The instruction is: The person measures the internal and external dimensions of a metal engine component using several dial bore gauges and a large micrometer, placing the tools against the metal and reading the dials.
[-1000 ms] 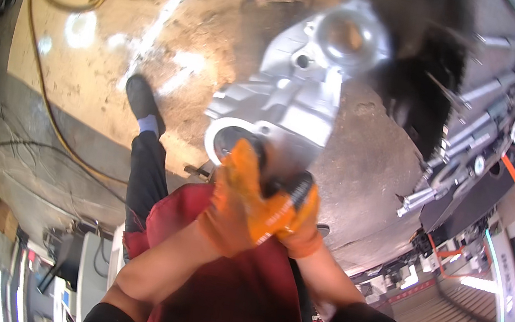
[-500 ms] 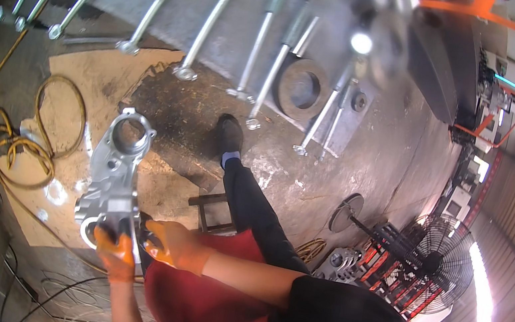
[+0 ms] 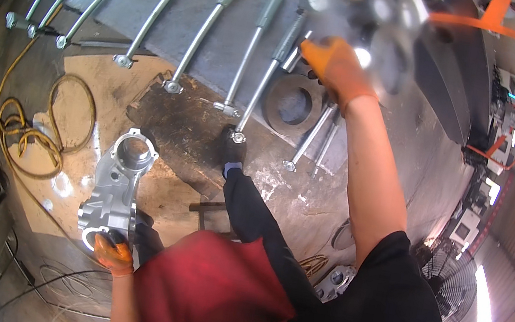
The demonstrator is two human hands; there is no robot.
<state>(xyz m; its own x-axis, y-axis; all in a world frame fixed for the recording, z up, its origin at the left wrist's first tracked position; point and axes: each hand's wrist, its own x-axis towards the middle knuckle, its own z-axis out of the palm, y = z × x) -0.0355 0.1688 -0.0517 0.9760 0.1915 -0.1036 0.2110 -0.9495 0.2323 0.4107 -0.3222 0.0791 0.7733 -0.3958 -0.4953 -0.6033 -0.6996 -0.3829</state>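
My left hand (image 3: pixel 113 253), in an orange glove with dark fingertips, grips the lower end of a silver cast metal housing (image 3: pixel 115 189). The housing stands tilted beside my lap, its large round bore at the far end. My right hand (image 3: pixel 336 69), gloved alike, reaches over the bench to the right end of a row of long dial bore gauges (image 3: pixel 259 87). Its fingers are curled down, and what they hold, if anything, is hidden. Just below that hand a bore gauge (image 3: pixel 310 139) slants down beside a thick steel ring (image 3: pixel 271 101).
A grey metal bench top (image 3: pixel 158 24) carries the gauges. Coiled yellow hose (image 3: pixel 46 158) lies on the floor at left, by a cardboard sheet (image 3: pixel 81 103). Black cables (image 3: pixel 58 294) run at lower left. A large fan (image 3: pixel 454 280) stands at right, with another metal casting (image 3: pixel 336 280) nearby.
My right hand has left the housing and moved up and right to the gauges on the bench. My left hand stays on the housing. The view has shifted slightly.
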